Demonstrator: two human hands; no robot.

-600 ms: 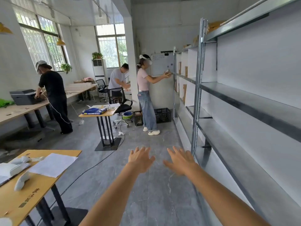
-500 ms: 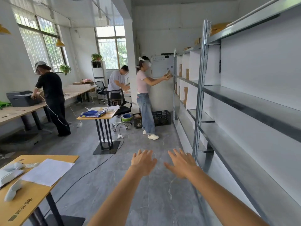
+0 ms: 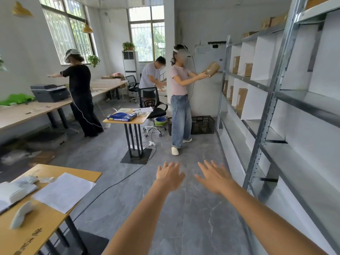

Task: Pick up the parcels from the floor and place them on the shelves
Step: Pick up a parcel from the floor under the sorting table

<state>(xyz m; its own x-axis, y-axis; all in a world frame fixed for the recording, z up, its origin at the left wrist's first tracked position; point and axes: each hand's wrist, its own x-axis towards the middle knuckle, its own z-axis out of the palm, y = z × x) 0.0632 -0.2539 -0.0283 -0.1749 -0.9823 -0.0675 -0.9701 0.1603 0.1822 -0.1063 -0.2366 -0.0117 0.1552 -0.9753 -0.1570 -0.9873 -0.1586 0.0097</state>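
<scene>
My left hand (image 3: pixel 170 175) and my right hand (image 3: pixel 214 176) are stretched out in front of me over the grey floor, palms down, fingers spread, holding nothing. A metal shelving rack (image 3: pixel 265 137) runs along the right wall; its near shelves are bare. Several brown cardboard parcels (image 3: pixel 241 98) stand on the far shelves. No parcel lies on the floor near my hands. A person (image 3: pixel 180 100) ahead holds a brown parcel (image 3: pixel 212 69) up toward the far rack.
A wooden table (image 3: pixel 55 216) with papers stands at the near left. A small desk (image 3: pixel 128 120) on a black pedestal and a swivel chair (image 3: pixel 156 111) are ahead. A black crate (image 3: pixel 202 125) sits by the rack. A cable (image 3: pixel 114 186) crosses the floor. Two other people work at the back.
The view has shifted slightly forward and left. Both hands stay open and extended. The person ahead has stepped back and turned, holding a brown parcel at the far rack.
</scene>
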